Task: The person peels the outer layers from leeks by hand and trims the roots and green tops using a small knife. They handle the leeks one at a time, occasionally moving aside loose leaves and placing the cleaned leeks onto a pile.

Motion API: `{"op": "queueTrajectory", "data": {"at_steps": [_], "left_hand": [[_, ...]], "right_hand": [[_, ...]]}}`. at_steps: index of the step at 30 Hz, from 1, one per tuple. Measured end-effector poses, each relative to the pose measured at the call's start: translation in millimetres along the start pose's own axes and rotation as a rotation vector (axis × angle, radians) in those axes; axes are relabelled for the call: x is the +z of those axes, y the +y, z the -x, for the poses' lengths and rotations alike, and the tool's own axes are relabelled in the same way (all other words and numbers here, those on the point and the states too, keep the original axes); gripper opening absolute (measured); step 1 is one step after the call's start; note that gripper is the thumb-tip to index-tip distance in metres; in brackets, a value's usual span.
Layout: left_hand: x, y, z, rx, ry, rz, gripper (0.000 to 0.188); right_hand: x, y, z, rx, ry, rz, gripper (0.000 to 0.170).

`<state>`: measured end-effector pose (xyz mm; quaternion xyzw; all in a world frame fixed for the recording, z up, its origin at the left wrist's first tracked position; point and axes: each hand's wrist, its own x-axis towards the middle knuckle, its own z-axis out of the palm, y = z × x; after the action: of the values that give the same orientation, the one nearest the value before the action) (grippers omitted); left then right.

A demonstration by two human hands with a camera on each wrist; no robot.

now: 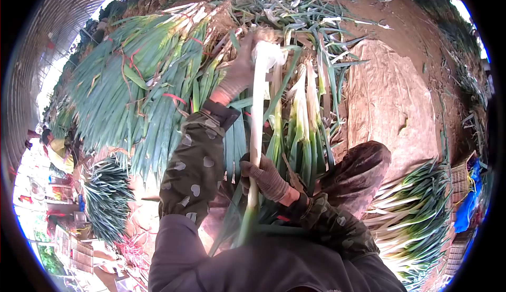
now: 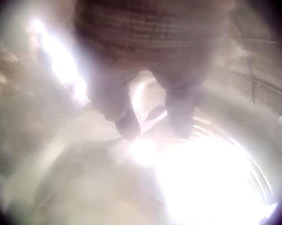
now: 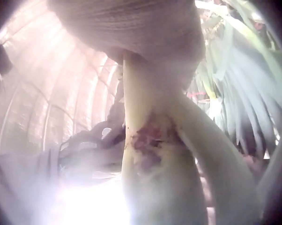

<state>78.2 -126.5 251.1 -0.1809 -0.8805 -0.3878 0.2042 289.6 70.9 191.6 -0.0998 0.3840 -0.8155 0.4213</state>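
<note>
A long green onion (image 1: 257, 107) stretches up the middle of the head view, white shank and roots at the far end, green leaves toward the person's lap. Low on the shank, the gloved right hand (image 1: 268, 179) grips it with curled fingers. The gloved left hand (image 1: 240, 71) holds the root end, where white skin (image 1: 270, 54) bunches brightly. Glare washes out the left wrist view, with gloved fingers (image 2: 181, 110) around something pale. In the right wrist view, the onion (image 3: 164, 187) shows a reddish-brown patch where a leaf branches off below the glove.
A big heap of green onions (image 1: 137, 81) lies left, with red ties among it. Several more onions (image 1: 305, 107) lie just right of the held one. Brown sacking (image 1: 390, 97) and another onion pile (image 1: 411, 213) are at right, beside a wicker basket (image 1: 461, 181).
</note>
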Motion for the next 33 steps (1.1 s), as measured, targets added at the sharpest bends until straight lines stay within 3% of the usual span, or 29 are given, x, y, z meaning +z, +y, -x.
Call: {"op": "queueTrajectory", "data": {"at_steps": [2, 4, 6, 8, 10, 11, 13, 15, 17, 19, 20, 22, 24, 25, 26, 27, 29, 33], "left_hand": [[-1.7, 51.1, -3.6, -0.099, -0.030, 0.226, 0.104], [-0.5, 30.3, -10.7, -0.249, -0.081, 0.758, 0.069], [19.1, 25.2, -16.8, -0.233, -0.006, 1.199, 0.021], [11.5, 8.1, -23.0, -0.377, 0.028, 0.726, 0.024], [-10.9, -8.8, -24.5, -0.403, -0.029, 0.393, 0.021], [-27.5, -23.4, -29.6, -0.403, -0.049, 0.220, 0.020], [-77.9, -50.7, -38.8, -0.357, -0.060, -0.135, 0.019], [-142.9, -81.0, -74.8, -0.266, -0.014, -0.459, 0.021], [-200.8, -117.5, -121.3, -0.143, -0.031, -0.733, 0.025], [-205.2, -135.0, -138.1, 0.004, -0.215, -0.820, 0.029], [-174.7, -136.4, -104.5, -0.091, -0.377, -0.541, 0.041], [-85.6, -48.1, -16.3, -0.268, -0.389, -0.995, 0.036], [-8.2, -0.8, 53.7, -0.170, -0.139, -0.680, 0.036], [30.1, -16.3, 79.0, -0.179, -0.285, -0.728, 0.027], [70.4, -26.7, 100.0, -0.320, -0.490, -0.662, 0.020], [100.7, -31.1, 128.8, -0.149, -0.484, -0.552, 0.028], [135.4, -4.2, 140.3, -0.532, -0.621, -0.480, 0.039], [169.4, -26.0, 150.3, -0.809, -0.348, -0.314, 0.038]], "right_hand": [[2.6, -2.5, 0.9, 0.052, -0.019, -0.065, 0.021], [4.2, 1.9, -2.3, 0.107, -0.028, -0.114, 0.019], [10.9, 4.2, -1.8, 0.074, -0.019, -0.128, 0.019], [19.1, 2.4, 3.8, 0.071, 0.054, -0.070, 0.020], [27.6, -0.9, 7.9, 0.003, 0.141, -0.038, 0.021], [25.6, 1.1, 13.6, 0.029, 0.085, -0.025, 0.022], [32.6, 38.3, 36.9, -0.007, 0.084, 0.187, 0.021], [31.2, 40.2, 51.8, -0.054, 0.087, 0.094, 0.023], [18.8, 19.5, 44.7, -0.046, 0.270, 0.020, 0.022], [-5.8, -28.8, 26.0, -0.140, 0.378, -0.107, 0.021], [-18.3, -52.2, 19.0, -0.136, 0.435, -0.152, 0.020], [-43.8, -81.1, 10.9, -0.157, 0.498, -0.206, 0.018], [-65.3, -89.3, 15.2, -0.174, 0.542, -0.235, 0.019], [-75.8, -89.0, 17.0, -0.174, 0.563, -0.245, 0.019], [-87.9, -83.3, 19.1, -0.174, 0.557, -0.211, 0.019], [-92.6, -79.5, 19.0, -0.157, 0.577, -0.231, 0.019], [-99.7, -71.6, 16.9, -0.124, 0.614, -0.276, 0.019], [-114.8, -49.2, 7.8, -0.056, 0.656, -0.227, 0.019]]}}
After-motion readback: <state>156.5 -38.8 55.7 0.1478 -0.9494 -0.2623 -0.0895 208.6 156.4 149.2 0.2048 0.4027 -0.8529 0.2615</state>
